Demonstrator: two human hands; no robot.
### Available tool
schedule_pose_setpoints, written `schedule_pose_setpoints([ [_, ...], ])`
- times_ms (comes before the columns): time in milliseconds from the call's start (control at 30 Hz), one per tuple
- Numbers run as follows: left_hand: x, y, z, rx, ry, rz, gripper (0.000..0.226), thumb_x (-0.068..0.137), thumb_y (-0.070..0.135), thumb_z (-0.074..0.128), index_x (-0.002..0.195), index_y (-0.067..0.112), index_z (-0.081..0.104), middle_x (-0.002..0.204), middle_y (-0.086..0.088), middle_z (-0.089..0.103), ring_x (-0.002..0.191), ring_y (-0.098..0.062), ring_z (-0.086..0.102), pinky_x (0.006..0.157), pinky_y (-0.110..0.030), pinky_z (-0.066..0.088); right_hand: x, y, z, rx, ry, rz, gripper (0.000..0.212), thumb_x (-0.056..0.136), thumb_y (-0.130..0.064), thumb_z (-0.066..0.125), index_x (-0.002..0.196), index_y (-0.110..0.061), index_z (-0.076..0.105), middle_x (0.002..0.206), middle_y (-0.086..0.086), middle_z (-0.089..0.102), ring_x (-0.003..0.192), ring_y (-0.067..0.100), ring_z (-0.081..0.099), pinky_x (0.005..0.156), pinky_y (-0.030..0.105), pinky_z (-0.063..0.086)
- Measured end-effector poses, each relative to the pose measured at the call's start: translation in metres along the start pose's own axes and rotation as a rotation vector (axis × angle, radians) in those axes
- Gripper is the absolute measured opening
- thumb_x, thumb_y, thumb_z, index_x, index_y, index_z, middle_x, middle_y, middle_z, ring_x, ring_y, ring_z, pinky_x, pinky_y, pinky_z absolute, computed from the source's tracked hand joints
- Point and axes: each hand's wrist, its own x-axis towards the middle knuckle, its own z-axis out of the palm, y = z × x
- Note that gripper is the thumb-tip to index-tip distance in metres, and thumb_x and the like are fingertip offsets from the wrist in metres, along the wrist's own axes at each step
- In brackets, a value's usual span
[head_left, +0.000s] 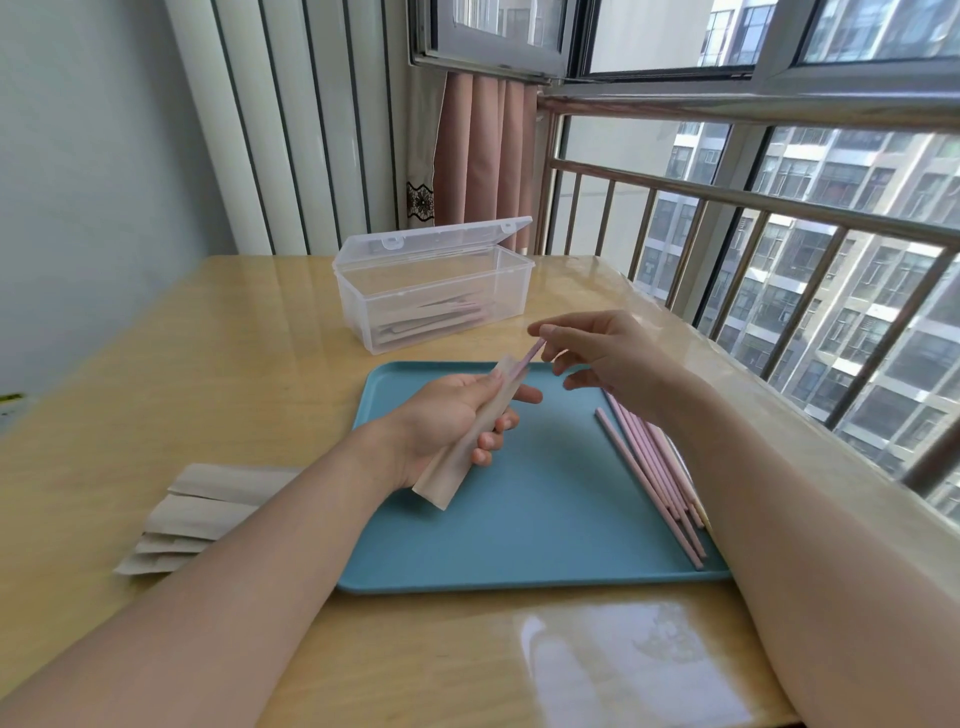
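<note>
In the head view, the left hand (447, 415) held a beige paper sleeve (451, 474) above the far part of a blue tray (519, 514), its fingers (487, 440) curled round the sleeve's middle, with the sleeve tilted so its open end pointed far and right. The right hand (608, 358) pinched the end of a pink chopstick (534, 352) between thumb and forefinger, the other fingers loosely spread; the chopstick's lower part sat inside the sleeve's mouth. A bundle of loose pink chopsticks (655, 467) lay along the tray's right edge, partly hidden by the right forearm. A pile of empty sleeves (202, 514) lay on the worktop (208, 364) left of the tray. Beyond the tray stood a clear plastic box (441, 312), lid open, with filled sleeves inside.
</note>
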Motion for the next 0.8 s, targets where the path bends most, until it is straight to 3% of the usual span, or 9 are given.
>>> schedule_pose_setpoints([
  [100,0.001,0.0,0.0,-0.02,0.003,-0.001,0.046,0.108,0.039,0.036,0.123,0.005,0.063,0.067,0.0,0.046,0.047,-0.009,0.037,0.04,-0.018,0.036,-0.001,0.0,0.003,-0.033,-0.102,0.006,0.022,0.099,-0.021,0.063,0.11,-0.008,0.076,0.068,0.004,0.056,0.061,0.013,0.051,0.056,0.025,0.044],
  [233,0.0,0.0,0.0,-0.015,0.007,0.001,0.045,0.108,0.038,0.035,0.123,0.005,0.063,0.067,0.0,0.046,0.048,-0.009,0.036,0.041,-0.018,0.035,-0.004,-0.001,0.001,-0.048,-0.197,0.024,0.024,0.1,-0.023,0.061,0.114,-0.011,0.075,0.067,0.004,0.051,0.061,0.012,0.044,0.053,0.024,0.034],
  [300,0.0,0.001,0.001,-0.011,0.017,0.004,0.045,0.108,0.038,0.035,0.123,0.005,0.063,0.066,0.001,0.046,0.047,-0.009,0.036,0.041,-0.018,0.035,-0.003,-0.004,-0.002,-0.109,-0.135,0.045,0.025,0.098,-0.03,0.063,0.11,-0.012,0.076,0.069,0.005,0.052,0.059,0.013,0.043,0.051,0.023,0.032],
  [400,0.001,0.0,0.0,-0.014,0.043,0.009,0.045,0.108,0.038,0.037,0.123,0.005,0.063,0.066,0.001,0.046,0.046,-0.008,0.037,0.041,-0.018,0.036,-0.003,-0.008,-0.018,-0.642,0.12,0.067,0.043,0.086,-0.048,0.074,0.085,-0.004,0.075,0.061,0.002,0.056,0.054,0.013,0.046,0.049,0.024,0.035],
  [467,0.002,-0.001,-0.001,-0.019,0.07,0.008,0.045,0.107,0.039,0.038,0.123,0.004,0.063,0.066,0.001,0.048,0.046,-0.008,0.038,0.041,-0.018,0.037,-0.008,-0.01,-0.032,-1.0,0.047,0.207,0.053,0.077,-0.055,0.079,0.081,-0.002,0.075,0.065,0.001,0.063,0.059,0.014,0.053,0.055,0.025,0.04],
  [533,0.002,-0.001,-0.001,-0.02,0.091,0.007,0.044,0.107,0.038,0.039,0.122,0.004,0.063,0.067,0.001,0.049,0.047,-0.009,0.04,0.041,-0.019,0.038,-0.013,-0.011,-0.037,-1.119,-0.114,0.353,0.055,0.071,-0.057,0.083,0.072,-0.003,0.071,0.066,0.001,0.062,0.06,0.016,0.052,0.058,0.029,0.041],
  [600,0.002,-0.001,-0.001,-0.015,0.1,0.003,0.043,0.107,0.036,0.039,0.122,0.004,0.063,0.068,0.0,0.05,0.048,-0.01,0.04,0.042,-0.019,0.039,-0.015,-0.014,-0.035,-1.093,-0.192,0.412,0.05,0.072,-0.049,0.085,0.061,-0.008,0.06,0.056,0.002,0.05,0.052,0.017,0.041,0.054,0.028,0.034],
  [700,0.003,-0.001,-0.001,0.0,0.088,-0.006,0.042,0.107,0.035,0.04,0.12,0.004,0.064,0.07,-0.001,0.05,0.049,-0.01,0.041,0.043,-0.02,0.039,-0.014,-0.013,-0.031,-1.002,-0.262,0.433,0.035,0.077,-0.037,0.084,0.064,-0.009,0.068,0.057,0.003,0.051,0.052,0.017,0.04,0.052,0.026,0.033],
  [800,0.003,-0.001,-0.002,0.023,0.077,-0.016,0.042,0.107,0.036,0.04,0.119,0.005,0.066,0.072,-0.001,0.051,0.049,-0.01,0.042,0.045,-0.021,0.04,-0.014,-0.011,-0.029,-0.761,-0.192,0.334,0.025,0.083,-0.024,0.078,0.068,-0.005,0.072,0.058,0.004,0.056,0.049,0.015,0.043,0.049,0.025,0.035],
])
